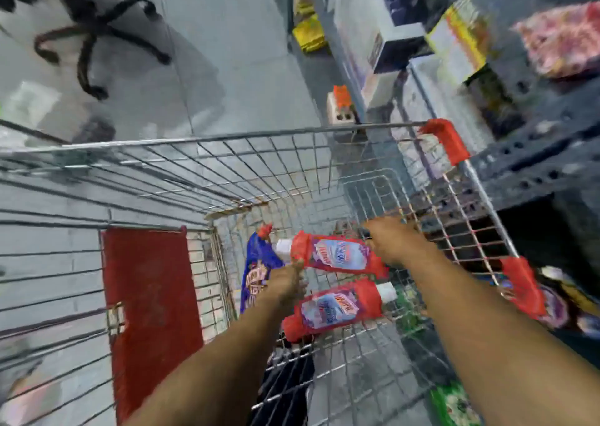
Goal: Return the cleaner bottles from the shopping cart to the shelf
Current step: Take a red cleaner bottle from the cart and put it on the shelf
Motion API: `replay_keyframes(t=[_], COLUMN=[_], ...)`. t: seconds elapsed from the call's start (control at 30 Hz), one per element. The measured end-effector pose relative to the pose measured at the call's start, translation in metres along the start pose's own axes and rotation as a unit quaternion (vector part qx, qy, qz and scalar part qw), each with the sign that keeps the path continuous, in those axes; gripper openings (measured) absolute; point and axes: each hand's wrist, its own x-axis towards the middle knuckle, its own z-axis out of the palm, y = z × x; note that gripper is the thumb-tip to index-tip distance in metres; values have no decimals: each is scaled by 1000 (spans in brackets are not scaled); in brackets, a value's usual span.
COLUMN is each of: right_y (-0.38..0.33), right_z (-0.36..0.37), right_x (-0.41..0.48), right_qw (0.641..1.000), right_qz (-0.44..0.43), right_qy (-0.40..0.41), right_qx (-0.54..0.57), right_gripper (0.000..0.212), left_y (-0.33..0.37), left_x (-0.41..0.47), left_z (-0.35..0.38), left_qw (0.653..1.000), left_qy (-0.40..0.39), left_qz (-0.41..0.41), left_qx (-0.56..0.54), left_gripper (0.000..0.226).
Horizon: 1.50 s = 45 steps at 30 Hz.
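Shop aisle, grey floor; shelf (532, 153) to the right of cart (227, 140). Three bottles in the cart: two red (337, 257) (334, 308), one blue (256, 273). Both hands reach the upper red one; left hand (287, 283) at its cap, right hand (389, 240) at its base. Fingers blurred, grip unclear. None visibly shelved.

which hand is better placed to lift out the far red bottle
Right. The right hand is at the base end of the far red bottle, on the side next to the shelf. The left hand only reaches its cap end, between the two red bottles.
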Motion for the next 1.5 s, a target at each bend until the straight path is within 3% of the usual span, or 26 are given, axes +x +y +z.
replay_keyframes(t=[0.1, 0.2, 0.47, 0.63, 0.77, 0.83, 1.0, 1.23, 1.33, 1.5], right_y=[5, 9, 16, 18, 19, 19, 14, 1, -4, 6], right_z=[20, 31, 54, 37, 22, 14, -9, -28, -27, -1], right_x=[32, 44, 55, 40, 7, -10, -77, -222, -284, -372], right_qw=[997, 987, 965, 959, 969, 963, 943, 854, 827, 749], right_qz=[1, 38, 67, 74, 26, 11, -25, -87, -106, -112], right_qy=[-74, -136, -141, -142, -96, -67, 72, 224, 283, 377], right_qx=[32, 71, 211, 233, 225, 261, 324, 462, 474, 533], right_gripper=[36, 28, 53, 70, 65, 62, 52, 54, 48, 47], left_y=[-18, -28, -33, -27, -10, 1, 32, 26, 5, -36], left_x=[33, 45, 62, 53, 18, -4, -93, -249, -303, -368], left_z=[17, 23, 34, 28, 26, 25, 35, 51, 59, 85], left_qw=[997, 993, 991, 994, 990, 981, 929, 808, 772, 724], left_qy=[11, -31, -51, -90, -98, -96, -133, -188, -223, -294], left_qz=[-39, -70, -71, -2, 103, 162, 315, 511, 550, 575], left_qx=[-65, -90, -97, -57, 15, 55, 138, 225, 228, 241], left_gripper=[5, 21, 17, 28, 11, 15, 15, 18, 23, 23])
